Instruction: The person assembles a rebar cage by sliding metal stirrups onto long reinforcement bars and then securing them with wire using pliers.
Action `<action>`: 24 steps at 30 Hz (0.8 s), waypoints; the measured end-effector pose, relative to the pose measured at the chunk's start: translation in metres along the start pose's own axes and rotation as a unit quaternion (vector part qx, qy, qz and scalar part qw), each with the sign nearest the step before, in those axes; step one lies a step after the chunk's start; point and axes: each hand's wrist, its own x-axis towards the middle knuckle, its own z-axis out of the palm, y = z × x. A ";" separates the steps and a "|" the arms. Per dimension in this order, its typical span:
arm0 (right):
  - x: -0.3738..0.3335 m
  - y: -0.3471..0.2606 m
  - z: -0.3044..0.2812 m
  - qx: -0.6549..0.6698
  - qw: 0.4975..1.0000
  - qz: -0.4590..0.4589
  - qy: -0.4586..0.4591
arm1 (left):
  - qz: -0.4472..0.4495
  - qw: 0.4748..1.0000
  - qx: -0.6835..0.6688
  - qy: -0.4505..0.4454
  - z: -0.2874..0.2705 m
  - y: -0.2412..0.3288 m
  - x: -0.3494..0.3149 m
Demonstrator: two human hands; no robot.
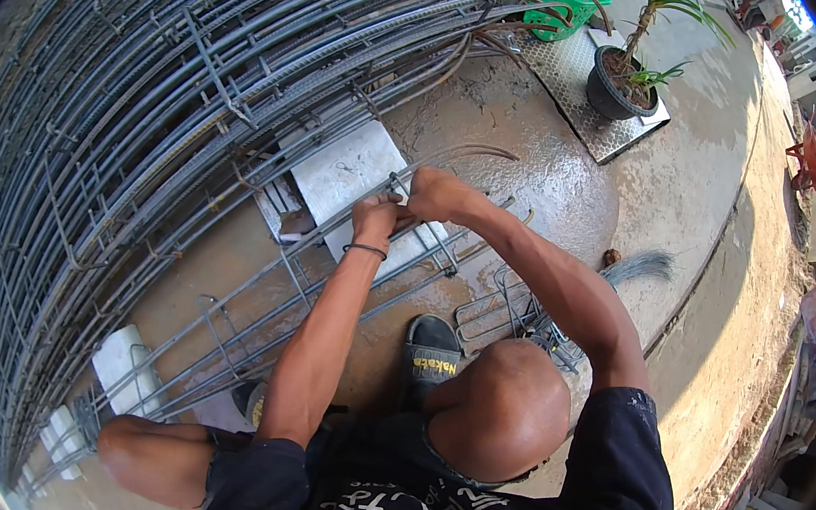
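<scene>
A long rebar cage [299, 288] of thin steel bars and square stirrups lies slantwise before me, passing over a pale flat slab [349, 173]. My left hand [377, 217] is closed at the cage's upper bar, with a dark band on its wrist. Right beside it, my right hand [438, 196] is closed in a fist at the same bar, close to a stirrup. The fingers of both hands hide what lies between them. Several loose bent stirrups [475, 325] lie near my right knee, beside a bundle of thin wire [640, 267].
Stacked rebar cages [142, 114] fill the left side, their hooked ends jutting out at the top. Beyond stand a green plastic basket [569, 6] and a black plant pot [619, 96] on a metal-patterned sheet. White blocks [130, 369] lie under the cage at lower left.
</scene>
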 end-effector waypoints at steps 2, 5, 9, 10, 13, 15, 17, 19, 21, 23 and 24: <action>0.002 0.011 0.002 0.044 0.999 0.020 -0.013 | 0.059 0.994 0.047 0.080 0.008 -0.003 -0.006; 0.000 0.029 0.008 0.127 0.992 -0.005 0.008 | 0.223 0.959 0.113 0.131 0.017 -0.022 -0.029; -0.017 0.027 0.004 0.301 0.953 0.034 0.012 | 0.321 0.940 0.081 0.085 0.015 -0.027 -0.041; -0.017 0.027 0.006 0.300 0.953 0.044 0.014 | 0.348 0.928 0.112 0.079 0.013 -0.028 -0.044; -0.011 0.025 0.008 0.210 0.976 0.044 0.037 | 0.420 0.857 0.286 0.090 0.008 -0.029 -0.052; -0.001 0.028 0.010 0.117 0.992 0.016 0.052 | 0.424 0.858 0.275 0.097 0.012 -0.032 -0.056; 0.007 0.027 0.012 0.020 0.998 -0.030 0.056 | 0.440 0.848 0.278 0.098 0.012 -0.033 -0.062; 0.007 0.024 0.014 -0.020 0.997 -0.037 0.072 | 0.435 0.841 0.309 0.091 0.006 -0.031 -0.060; 0.005 0.020 0.013 -0.047 0.994 -0.052 0.085 | 0.349 0.894 0.278 0.033 -0.002 -0.019 -0.051; -0.002 0.026 0.011 -0.059 0.991 -0.063 0.098 | 0.163 0.967 0.174 -0.091 -0.007 0.005 -0.030; -0.009 0.023 0.005 0.057 0.997 -0.028 0.042 | 0.163 0.948 0.250 -0.110 -0.007 0.020 -0.030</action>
